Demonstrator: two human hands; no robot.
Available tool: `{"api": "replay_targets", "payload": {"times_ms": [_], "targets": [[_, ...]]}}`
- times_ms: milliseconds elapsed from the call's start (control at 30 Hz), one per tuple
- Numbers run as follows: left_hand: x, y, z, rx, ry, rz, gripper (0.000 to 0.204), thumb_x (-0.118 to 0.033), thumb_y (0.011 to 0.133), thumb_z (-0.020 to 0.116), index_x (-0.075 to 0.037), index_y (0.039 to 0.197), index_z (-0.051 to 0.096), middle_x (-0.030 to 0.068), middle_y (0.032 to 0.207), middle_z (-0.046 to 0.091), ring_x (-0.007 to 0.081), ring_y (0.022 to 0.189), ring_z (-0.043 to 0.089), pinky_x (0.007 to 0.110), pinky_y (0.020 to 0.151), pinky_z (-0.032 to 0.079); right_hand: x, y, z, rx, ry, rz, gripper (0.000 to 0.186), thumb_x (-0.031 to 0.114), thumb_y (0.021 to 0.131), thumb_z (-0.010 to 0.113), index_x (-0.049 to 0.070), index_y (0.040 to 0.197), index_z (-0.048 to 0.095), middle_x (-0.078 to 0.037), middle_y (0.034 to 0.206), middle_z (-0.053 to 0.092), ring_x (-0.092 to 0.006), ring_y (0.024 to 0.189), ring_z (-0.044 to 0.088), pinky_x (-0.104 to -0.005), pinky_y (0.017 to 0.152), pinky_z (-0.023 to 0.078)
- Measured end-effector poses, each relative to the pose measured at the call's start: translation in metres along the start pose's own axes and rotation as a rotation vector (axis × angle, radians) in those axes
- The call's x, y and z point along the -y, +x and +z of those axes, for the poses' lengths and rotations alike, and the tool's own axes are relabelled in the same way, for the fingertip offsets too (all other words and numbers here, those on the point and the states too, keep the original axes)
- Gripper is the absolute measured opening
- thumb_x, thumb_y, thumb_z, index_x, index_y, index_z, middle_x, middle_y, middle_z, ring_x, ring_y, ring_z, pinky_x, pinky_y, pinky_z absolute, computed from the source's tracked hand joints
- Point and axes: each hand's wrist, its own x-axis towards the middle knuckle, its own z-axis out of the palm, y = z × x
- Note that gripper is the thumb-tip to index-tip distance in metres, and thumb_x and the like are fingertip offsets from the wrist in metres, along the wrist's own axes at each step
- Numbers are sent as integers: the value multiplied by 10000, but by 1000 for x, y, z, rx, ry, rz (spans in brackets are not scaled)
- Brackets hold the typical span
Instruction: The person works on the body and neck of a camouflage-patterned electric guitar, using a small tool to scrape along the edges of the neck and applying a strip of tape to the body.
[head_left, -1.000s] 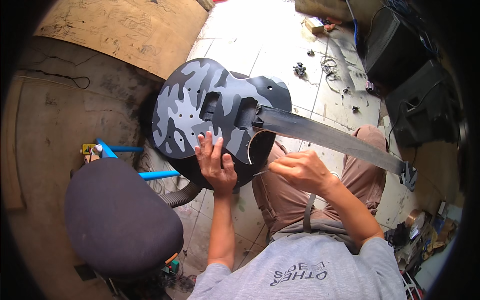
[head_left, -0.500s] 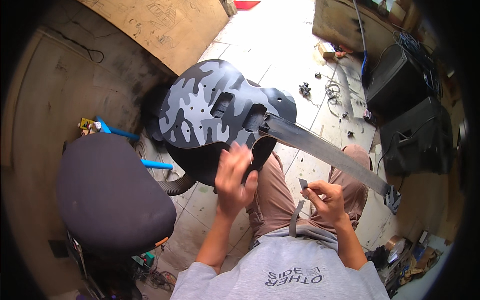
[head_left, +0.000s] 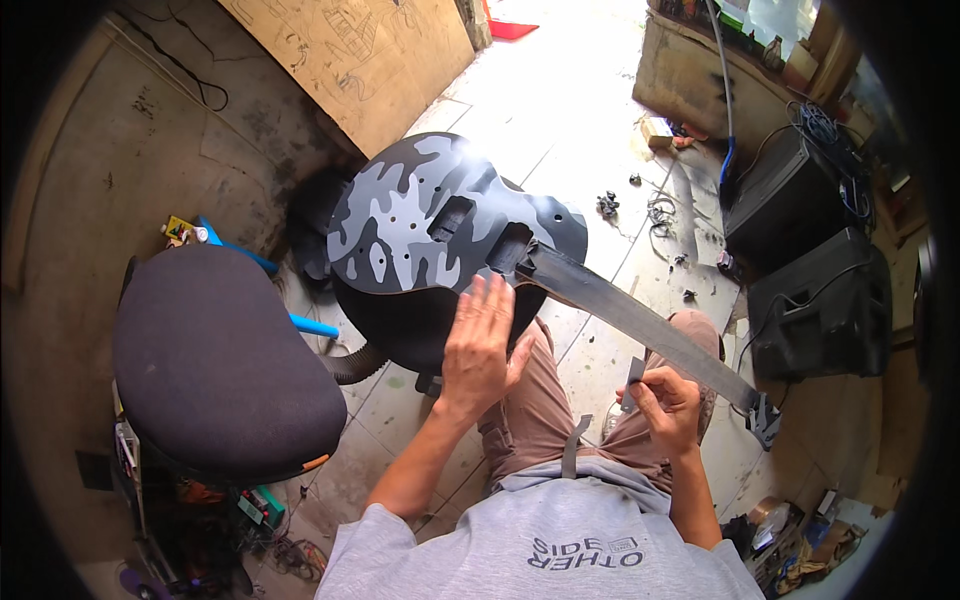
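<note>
An electric guitar body [head_left: 405,225] with a grey and black camouflage finish lies face up on a round black seat [head_left: 395,325]. Two pickup cavities and several small holes are bare of hardware. Its unpainted-looking grey neck [head_left: 650,325] runs toward the lower right, over my right knee, ending in a patterned headstock [head_left: 765,422]. My left hand [head_left: 480,345] is open, fingers stretched over the body's near edge by the neck joint; the fingertips appear to touch it. My right hand [head_left: 665,405] pinches a small grey piece of sandpaper [head_left: 633,380] below the neck.
A dark padded chair [head_left: 225,365] stands at the left, with blue tubes [head_left: 315,327] behind it. Black speaker boxes [head_left: 820,305] line the right side. A drawn-on wooden board [head_left: 350,60] leans at the back left. Cable scraps [head_left: 660,213] litter the tiled floor.
My left hand has moved up onto the guitar's near edge. My right hand has shifted slightly, and the sandpaper now stands more upright. The whole view has shifted a little.
</note>
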Motion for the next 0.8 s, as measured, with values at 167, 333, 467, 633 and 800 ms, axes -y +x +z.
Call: {"api": "replay_targets", "payload": {"times_ms": [167,333,467,633,800], "targets": [[-19,-38,-8,386,-567,100,306,-246,867,795,-82,634,682,44,596,643,241,530,633,346,567,520,20,20,-17,-177,-62,-136,74,50,1013,622,-19,994,637,-102,853,751,-122,718,694,-274,718,557],[-32,-14,12,61,-652,38,266,-245,869,781,-40,1031,733,133,1052,716,287,951,712,369,820,578,44,41,-35,-422,16,-128,138,140,1029,599,43,939,561,-95,801,728,-135,657,665,-259,692,516],[-63,46,22,91,-437,234,538,-235,812,817,-40,1289,663,202,1375,597,357,1272,603,428,1065,515,58,29,-43,-252,241,-44,175,165,996,596,34,897,537,-171,765,713,-200,600,675,-327,637,574],[-73,103,77,423,-168,405,477,-245,704,802,-25,1119,721,208,1098,706,332,1044,707,414,905,586,68,-16,-41,98,517,155,116,67,898,638,-28,895,573,-247,761,720,-279,646,731,-399,615,623],[-71,148,91,927,-180,482,319,-261,616,727,-42,847,726,159,722,708,324,662,714,434,645,593,45,-46,-48,290,545,281,89,30,912,659,-47,883,627,-216,805,751,-249,740,762,-361,670,618]]}}
